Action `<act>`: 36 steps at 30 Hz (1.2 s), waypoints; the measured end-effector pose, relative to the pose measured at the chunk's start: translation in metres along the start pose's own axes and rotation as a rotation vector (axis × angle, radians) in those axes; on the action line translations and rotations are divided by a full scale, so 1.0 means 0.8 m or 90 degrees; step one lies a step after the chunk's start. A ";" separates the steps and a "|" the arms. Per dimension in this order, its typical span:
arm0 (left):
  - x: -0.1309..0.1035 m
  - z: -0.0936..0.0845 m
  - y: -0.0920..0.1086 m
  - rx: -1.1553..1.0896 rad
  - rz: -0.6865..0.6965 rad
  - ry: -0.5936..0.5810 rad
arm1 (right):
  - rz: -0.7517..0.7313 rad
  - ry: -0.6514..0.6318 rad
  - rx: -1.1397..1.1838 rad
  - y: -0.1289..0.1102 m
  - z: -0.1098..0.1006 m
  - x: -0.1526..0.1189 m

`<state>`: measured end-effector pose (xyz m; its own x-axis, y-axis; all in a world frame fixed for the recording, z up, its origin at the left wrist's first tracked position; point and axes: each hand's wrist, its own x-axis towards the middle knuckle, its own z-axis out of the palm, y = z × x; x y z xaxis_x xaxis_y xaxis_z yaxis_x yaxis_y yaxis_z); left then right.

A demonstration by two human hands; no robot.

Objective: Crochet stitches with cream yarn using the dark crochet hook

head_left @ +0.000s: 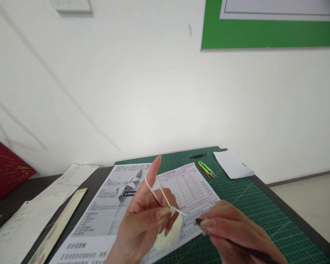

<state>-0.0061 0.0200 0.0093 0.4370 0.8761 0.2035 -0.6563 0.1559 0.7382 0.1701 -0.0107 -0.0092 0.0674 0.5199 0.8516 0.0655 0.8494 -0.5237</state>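
My left hand [145, 216] pinches a small piece of white crochet [172, 210] between thumb and fingers. Its index finger points up, with white yarn [151, 189] looped round it and running down to the stitches. Below those fingers sits a pale cream ball of yarn [169, 234], partly hidden by them. My right hand [233, 231] grips a crochet hook [199, 221] by its dark handle. A thin pale shaft [181, 212] reaches from the stitches toward that handle; whether its tip is inside a loop is too small to tell.
Printed sheets, one with a flower picture [99, 205] and one with a table [187, 183], lie on a green cutting mat [253, 209]. Green thread snips [206, 168], black tweezers [198, 156] and white paper [232, 165] are farther back. A ruler [60, 223] lies left.
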 end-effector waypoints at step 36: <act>0.006 0.024 -0.030 0.086 0.145 0.141 | 0.668 0.195 0.571 0.023 0.021 0.021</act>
<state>0.0234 0.0117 0.0048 0.1346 0.9614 0.2400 -0.6281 -0.1045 0.7711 0.1561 0.0151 -0.0045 -0.0932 0.9955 -0.0191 -0.7877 -0.0855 -0.6100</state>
